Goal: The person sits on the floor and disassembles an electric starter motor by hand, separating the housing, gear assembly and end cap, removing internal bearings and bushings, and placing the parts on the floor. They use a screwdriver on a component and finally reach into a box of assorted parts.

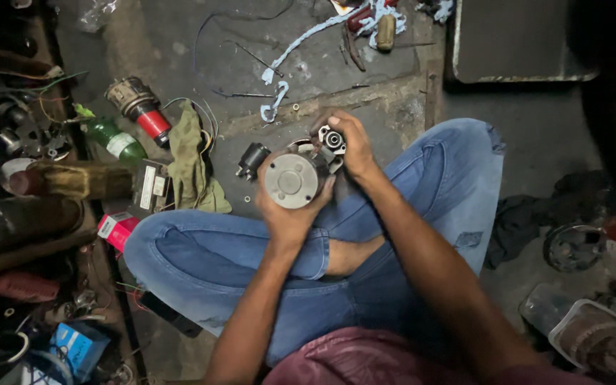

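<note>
I sit cross-legged on the floor in blue jeans. My left hand [290,214] cradles a round grey metal motor housing [290,178] from below, its flat end facing up. My right hand [351,146] grips a small metal part [332,138] with a round hole at the far end of the same assembly. Both hands hold the piece above my knees. A small black cylindrical part [251,159] lies on the floor just left of it.
An olive rag [192,160], a red-capped cylinder [140,107] and a green bottle [114,139] lie at the left. Cluttered shelves run down the left edge. A blue-white cord [286,60] and screwdriver [385,32] lie ahead. A metal tray [522,43] sits top right.
</note>
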The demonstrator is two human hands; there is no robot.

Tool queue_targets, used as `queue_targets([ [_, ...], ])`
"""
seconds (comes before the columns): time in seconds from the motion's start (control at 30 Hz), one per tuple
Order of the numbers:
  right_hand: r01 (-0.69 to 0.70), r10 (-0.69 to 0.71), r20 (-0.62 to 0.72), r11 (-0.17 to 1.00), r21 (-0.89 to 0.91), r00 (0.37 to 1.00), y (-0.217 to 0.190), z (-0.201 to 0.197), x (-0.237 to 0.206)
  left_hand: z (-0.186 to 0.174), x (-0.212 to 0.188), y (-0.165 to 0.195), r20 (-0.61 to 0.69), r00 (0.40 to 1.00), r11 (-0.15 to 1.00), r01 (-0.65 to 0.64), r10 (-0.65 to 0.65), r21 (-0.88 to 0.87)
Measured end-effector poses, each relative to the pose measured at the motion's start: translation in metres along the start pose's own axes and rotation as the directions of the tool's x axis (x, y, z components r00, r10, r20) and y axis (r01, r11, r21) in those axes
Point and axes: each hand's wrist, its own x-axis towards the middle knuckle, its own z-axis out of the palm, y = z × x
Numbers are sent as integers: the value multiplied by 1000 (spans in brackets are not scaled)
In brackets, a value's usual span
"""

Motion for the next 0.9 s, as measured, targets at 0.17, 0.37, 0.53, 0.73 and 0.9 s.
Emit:
queue_targets([
  [0.17, 20, -20, -10, 998, -65, 1000, -4, 1, -1, 8, 3, 4, -76, 988, 988, -128, 135, 85],
  [0.37, 39, -38, 11, 990, -134, 999, -6, -3, 1, 8, 4, 7, -101, 969, 971, -216, 226, 106],
  [0.53, 48, -47, 7, 981, -186, 999, -5, -6, 2, 10, 4, 9, -109, 969, 968, -208, 223, 138],
  [0.73, 56, -120, -248, 966, -252, 961, 1, 5, -23, -15, 35, -2, 191, 978, 995, -88, 78, 45],
  [0.9, 95, -152, -292, 975, -202, 944, -9, 18, -50, -38, 66, -7, 476, 875, 994, -47, 90, -101],
])
